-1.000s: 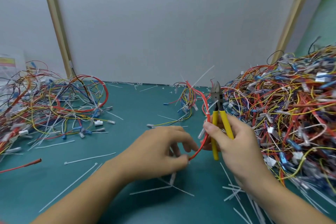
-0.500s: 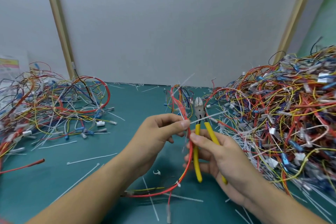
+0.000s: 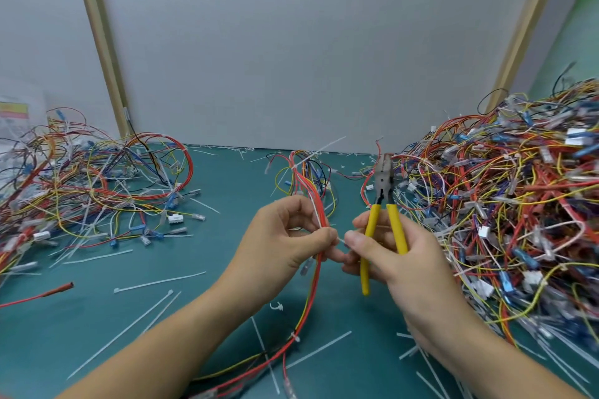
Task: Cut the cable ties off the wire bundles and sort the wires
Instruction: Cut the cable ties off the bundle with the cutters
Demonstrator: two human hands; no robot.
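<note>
Near the middle of the teal worktop [image 3: 210, 236], both hands are raised close together, thumbs almost touching. The left hand [image 3: 285, 243] pinches a wire bundle [image 3: 308, 193] of mostly red wires between thumb and curled fingers. The bundle rises from this grip toward the far side. Below the grip it trails toward the near edge, where it lies on the worktop. A white cable tie [image 3: 293, 167] is wrapped round the bundle's far end, its tail sticking up to the right. Another small tie [image 3: 295, 337] sits on the trailing part.

The right hand [image 3: 408, 266] has its fingers curled round the yellow handles of the cutters [image 3: 385, 201], which stand upright with the metal nose pointing away. The handles are narrowly spread and the jaws look closed. Whether the thumb and forefinger also pinch the small white bit between the two hands cannot be told.

A loose pile of wires [image 3: 81, 178] lies at the far left, and a much larger tangled heap [image 3: 502, 204] fills the right side. Cut white ties [image 3: 158, 282] are scattered over the worktop, and a grey panel [image 3: 291, 42] stands behind it.
</note>
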